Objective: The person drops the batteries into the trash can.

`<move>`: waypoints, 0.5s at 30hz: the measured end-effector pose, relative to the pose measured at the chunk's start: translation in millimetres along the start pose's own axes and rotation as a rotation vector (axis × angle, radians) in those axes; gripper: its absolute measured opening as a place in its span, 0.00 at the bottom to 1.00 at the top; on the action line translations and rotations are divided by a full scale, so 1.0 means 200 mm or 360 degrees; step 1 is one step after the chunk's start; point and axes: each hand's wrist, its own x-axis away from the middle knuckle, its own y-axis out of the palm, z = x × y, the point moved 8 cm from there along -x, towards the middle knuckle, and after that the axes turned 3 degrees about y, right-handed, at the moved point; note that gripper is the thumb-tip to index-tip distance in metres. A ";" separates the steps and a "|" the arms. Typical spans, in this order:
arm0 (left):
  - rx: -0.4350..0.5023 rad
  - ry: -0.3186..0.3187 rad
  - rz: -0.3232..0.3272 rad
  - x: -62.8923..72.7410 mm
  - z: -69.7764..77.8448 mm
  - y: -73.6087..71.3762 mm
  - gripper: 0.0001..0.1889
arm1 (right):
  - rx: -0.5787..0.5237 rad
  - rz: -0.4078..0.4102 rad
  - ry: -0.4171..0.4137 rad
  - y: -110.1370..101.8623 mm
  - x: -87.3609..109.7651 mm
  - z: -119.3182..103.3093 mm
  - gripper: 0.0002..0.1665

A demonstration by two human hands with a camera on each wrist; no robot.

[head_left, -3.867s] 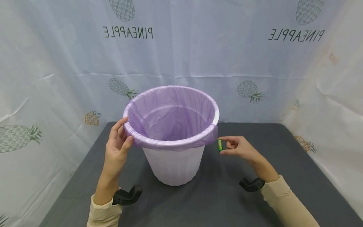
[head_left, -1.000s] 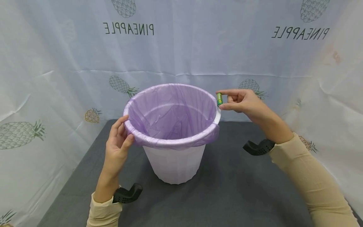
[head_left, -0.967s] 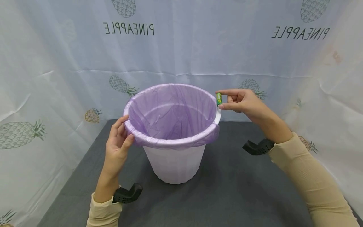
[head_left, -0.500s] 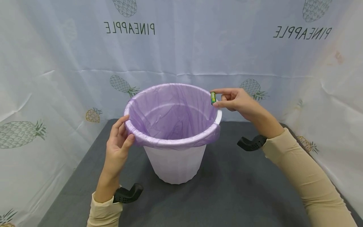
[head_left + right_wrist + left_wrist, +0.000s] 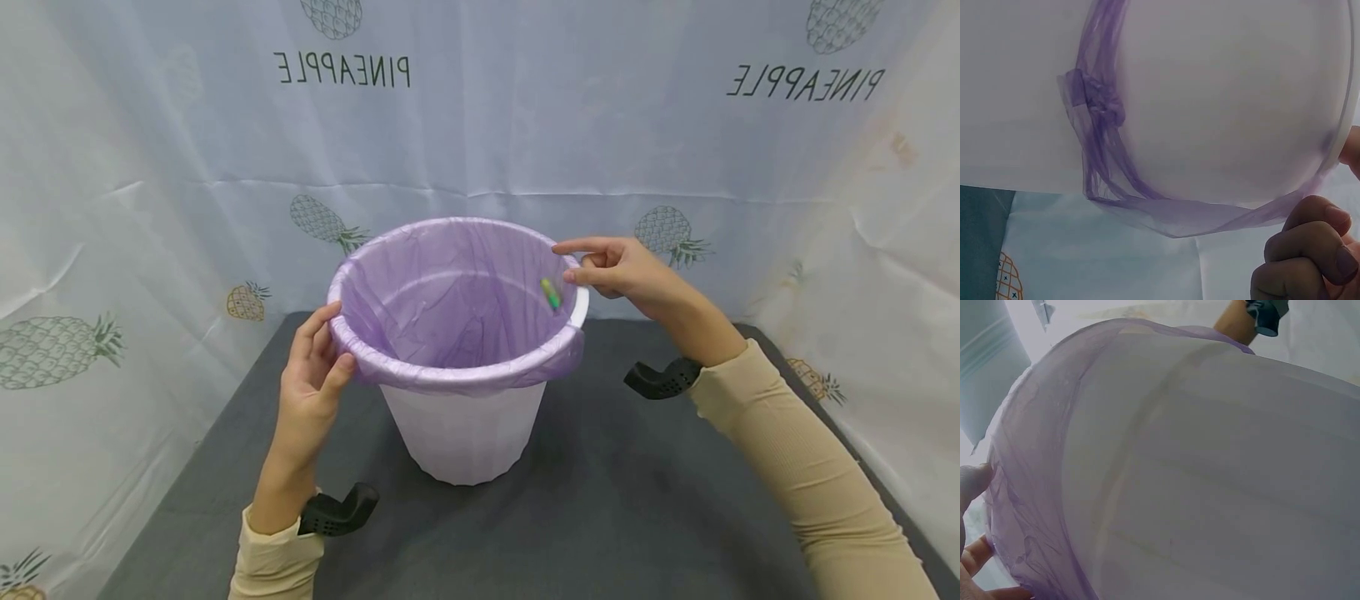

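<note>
A white bin (image 5: pixel 467 433) stands upright, with a purple bin liner (image 5: pixel 457 312) inside it and folded over its rim. My left hand (image 5: pixel 307 396) rests against the rim's left side, thumb and fingers spread along the liner's folded edge. At the far right of the rim is my right hand (image 5: pixel 626 268), index finger and thumb apart with nothing between them, the other fingers curled in. A small green and yellow battery (image 5: pixel 551 294), blurred, is just below those fingertips, inside the bin's mouth. In the right wrist view a knotted bunch of liner (image 5: pixel 1100 103) hangs on the bin's outside.
The bin stands on a dark grey tabletop (image 5: pixel 600 500). Behind it and at both sides hangs a pale curtain (image 5: pixel 510 125) printed with pineapples. Each wrist wears a black camera mount, the left mount (image 5: pixel 341 510) and the right mount (image 5: pixel 662 379).
My right hand, pinching the battery, rose from beside the bin and moved left over the rim. It has let go, and the battery is dropping into the bin. The left hand stayed in place.
</note>
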 end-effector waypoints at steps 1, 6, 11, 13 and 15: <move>-0.0007 -0.0002 0.0003 0.00 0.00 0.00 0.27 | -0.0008 -0.0006 -0.0007 0.00 0.00 0.00 0.29; -0.0027 -0.0024 0.0029 0.02 0.01 -0.02 0.27 | -0.0039 0.0000 -0.0032 0.01 -0.01 0.01 0.25; -0.0050 0.0022 0.0052 0.01 0.00 -0.01 0.26 | -0.0107 0.0069 -0.0087 -0.02 0.04 0.03 0.21; -0.0068 0.0054 0.0067 0.01 -0.01 0.01 0.26 | -0.0143 0.0109 -0.0106 -0.04 0.07 0.05 0.19; -0.0078 0.0080 0.0092 0.00 -0.03 0.03 0.26 | -0.0154 0.0166 -0.0110 -0.07 0.10 0.07 0.18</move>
